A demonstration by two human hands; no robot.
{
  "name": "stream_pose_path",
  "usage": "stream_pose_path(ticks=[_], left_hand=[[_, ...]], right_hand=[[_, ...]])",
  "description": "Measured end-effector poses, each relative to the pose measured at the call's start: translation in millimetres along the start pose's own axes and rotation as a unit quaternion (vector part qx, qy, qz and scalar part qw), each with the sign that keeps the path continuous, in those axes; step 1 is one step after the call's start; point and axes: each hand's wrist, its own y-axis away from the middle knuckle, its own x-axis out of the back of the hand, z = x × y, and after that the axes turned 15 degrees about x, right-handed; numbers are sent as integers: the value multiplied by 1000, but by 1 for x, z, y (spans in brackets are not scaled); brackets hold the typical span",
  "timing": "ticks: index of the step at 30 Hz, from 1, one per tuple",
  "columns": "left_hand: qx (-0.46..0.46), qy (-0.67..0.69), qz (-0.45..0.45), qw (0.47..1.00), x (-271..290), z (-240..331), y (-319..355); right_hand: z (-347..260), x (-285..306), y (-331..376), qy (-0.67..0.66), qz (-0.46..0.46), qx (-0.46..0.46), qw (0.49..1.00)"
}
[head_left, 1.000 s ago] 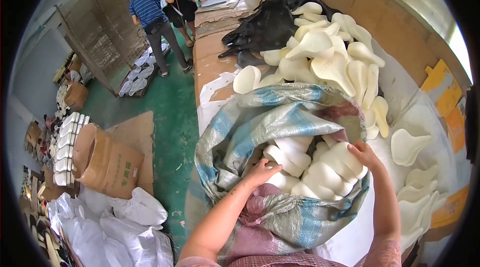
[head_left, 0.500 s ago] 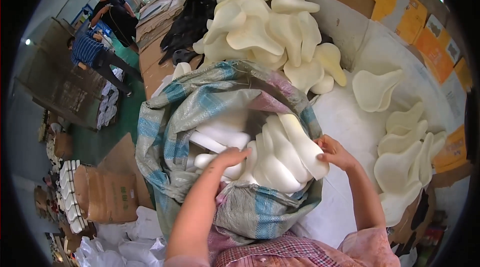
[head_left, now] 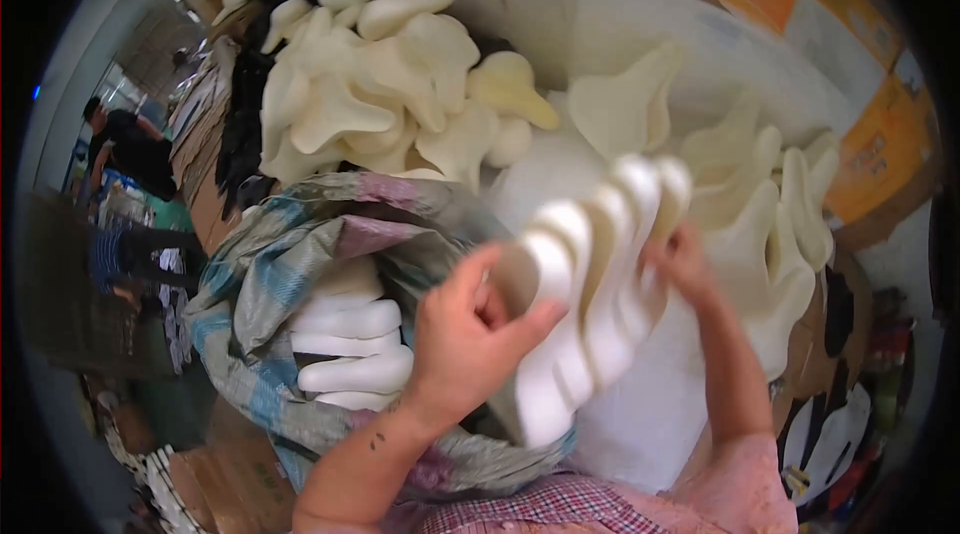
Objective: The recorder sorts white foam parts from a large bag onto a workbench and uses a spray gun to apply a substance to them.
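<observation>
A row of white foam saddle pads [head_left: 590, 294], pressed face to face, is held up between my two hands above the right edge of a woven sack. My left hand [head_left: 465, 329] grips the near left end of the row, thumb along the outer pad and fingers curled. At the other end my right hand [head_left: 683, 264] is closed on the last pad, its fingers partly hidden and blurred. Inside the plaid sack [head_left: 250, 279], its mouth rolled open, more white pads [head_left: 355, 349] lie stacked on their sides.
A heap of cream saddle pads [head_left: 370, 84] lies behind the sack, beside black pieces [head_left: 247, 124]. More cream pads [head_left: 760, 224] rest on the white sheet [head_left: 640, 414] at right. Cardboard [head_left: 230, 484] stands at lower left. Two people [head_left: 125, 149] are in the background at left.
The row of pads has come up out of the sack and to the right, held between both hands. The view has swung right, so the sack and heap appear further left.
</observation>
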Motion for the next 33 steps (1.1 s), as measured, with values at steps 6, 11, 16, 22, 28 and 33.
stream_pose_path(ticks=[6, 11, 16, 22, 28, 33], left_hand=[[1, -1, -117, 993, -112, 0, -91], [-47, -54, -148, 986, -123, -111, -136], [57, 83, -200, 975, -66, -153, -112], [174, -261, -81, 946, 53, -204, -26], [35, -67, -35, 997, 29, -166, -73], [-16, -109, -80, 991, -94, -123, -152]], right_hand=[[48, 112, -77, 101, 167, -54, 979], [37, 61, -45, 314, 293, 184, 884], [67, -23, 23, 586, 3, 264, 766], [42, -16, -9, 531, 58, 265, 803], [55, -19, -34, 541, 117, 263, 790], [36, 23, -43, 373, 175, 217, 885]])
